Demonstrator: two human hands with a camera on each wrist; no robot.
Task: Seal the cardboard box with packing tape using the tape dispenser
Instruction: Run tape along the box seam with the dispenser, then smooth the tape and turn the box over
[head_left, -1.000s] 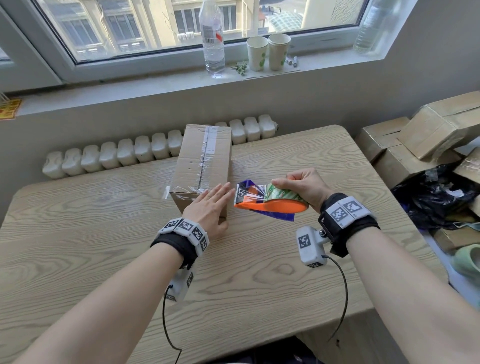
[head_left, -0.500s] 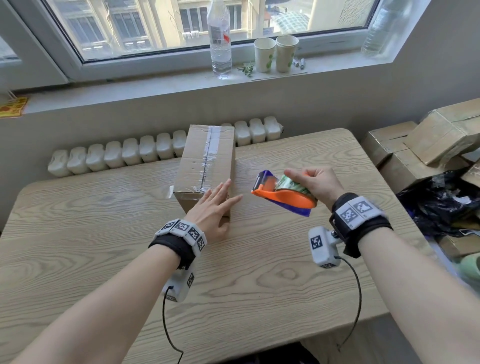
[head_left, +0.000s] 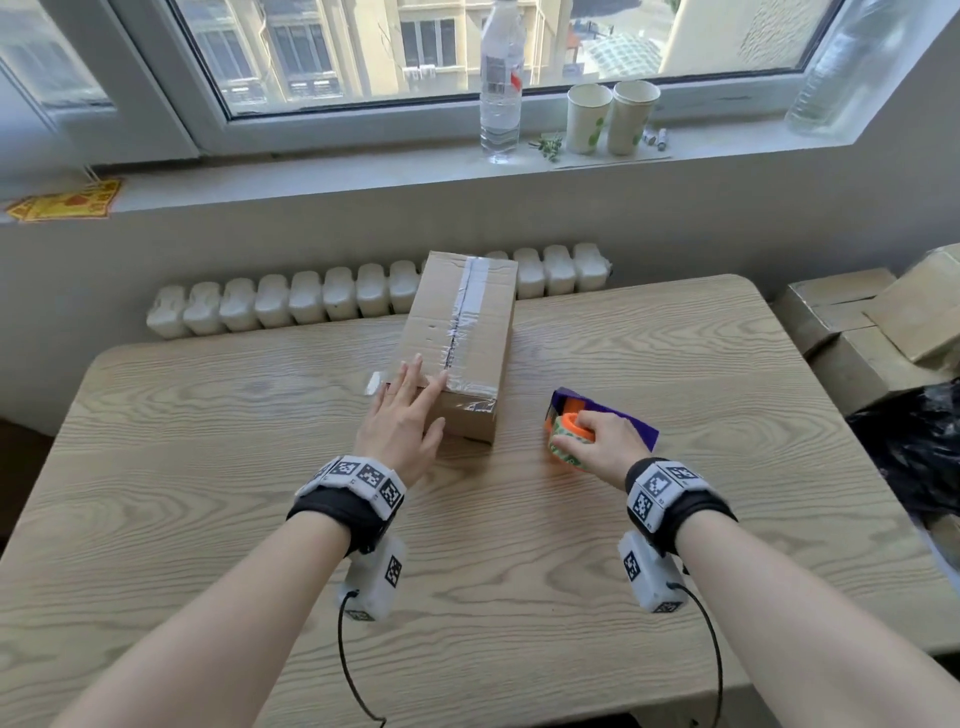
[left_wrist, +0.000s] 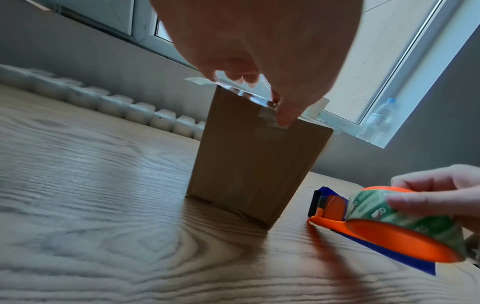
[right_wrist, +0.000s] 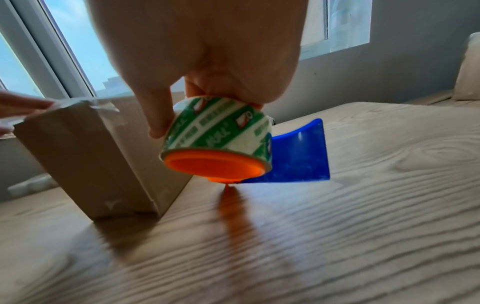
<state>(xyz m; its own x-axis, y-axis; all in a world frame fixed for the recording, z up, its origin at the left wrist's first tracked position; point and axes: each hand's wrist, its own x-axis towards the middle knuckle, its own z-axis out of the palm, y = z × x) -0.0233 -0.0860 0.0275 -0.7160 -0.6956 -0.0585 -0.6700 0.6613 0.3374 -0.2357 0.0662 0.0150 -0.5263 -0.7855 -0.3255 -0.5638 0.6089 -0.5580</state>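
On the pale wood-grain table (head_left: 208, 519), the brown cardboard box (head_left: 457, 353) stood taped along its top seam, the left hand (head_left: 402, 426) flat with fingers spread on its near edge. The right hand (head_left: 602, 447) gripped the orange-and-blue tape dispenser (head_left: 576, 423), its edge touching the table beside the box. Sealing looked finished; next, releasing the dispenser.

The cardboard box (head_left: 460, 343) stands on the table (head_left: 156, 467), toward its far edge, before the radiator (head_left: 291, 304). The tape dispenser (head_left: 582, 426) sits just right of the box (apart from it). Behind, on the windowsill (head_left: 311, 176), a water bottle (head_left: 500, 83) stands left of two paper cups (head_left: 610, 118). More boxes (head_left: 878, 322) are stacked right of the table.
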